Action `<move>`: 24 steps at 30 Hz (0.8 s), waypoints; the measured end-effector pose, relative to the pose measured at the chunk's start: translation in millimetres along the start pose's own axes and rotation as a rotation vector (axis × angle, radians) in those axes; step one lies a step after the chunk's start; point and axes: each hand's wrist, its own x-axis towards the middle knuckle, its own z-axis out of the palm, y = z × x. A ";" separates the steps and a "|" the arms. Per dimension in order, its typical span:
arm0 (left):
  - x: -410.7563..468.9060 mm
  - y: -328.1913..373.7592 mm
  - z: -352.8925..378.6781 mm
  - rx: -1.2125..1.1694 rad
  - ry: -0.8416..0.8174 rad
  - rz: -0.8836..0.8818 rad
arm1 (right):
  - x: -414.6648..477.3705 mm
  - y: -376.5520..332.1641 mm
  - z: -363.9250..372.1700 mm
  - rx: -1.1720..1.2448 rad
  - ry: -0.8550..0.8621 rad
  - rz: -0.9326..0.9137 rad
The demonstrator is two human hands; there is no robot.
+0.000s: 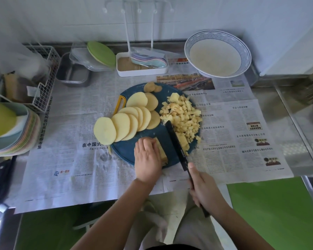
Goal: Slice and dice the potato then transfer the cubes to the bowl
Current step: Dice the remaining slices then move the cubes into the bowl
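on the newspaper (65, 159) covering the worktop (289, 141), a round blue cutting board (126, 149) carries fanned potato slices (123, 126) at its left and potato cubes (184, 114) heaped at its right. the left hand (147, 159) curls over a potato stack (163, 153) at the near edge. the right hand (204, 188) grips the knife (175, 139), blade just right of the stack. the bowl (244, 49) sits far right.
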 end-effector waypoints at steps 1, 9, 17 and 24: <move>0.3 -0.1 -1.2 -0.023 -0.004 -0.007 | -1.6 -2.1 -1.9 0.013 -0.020 -0.001; -1.0 -1.1 -0.8 -0.094 0.013 -0.105 | -26.1 -18.8 13.9 -0.039 -0.080 -0.128; -1.2 -1.8 1.7 -0.051 0.047 -0.068 | -25.9 -14.3 25.5 -0.140 -0.060 -0.064; -0.4 -1.1 1.6 -0.032 0.052 -0.018 | -22.4 -22.6 22.6 -0.328 -0.059 -0.053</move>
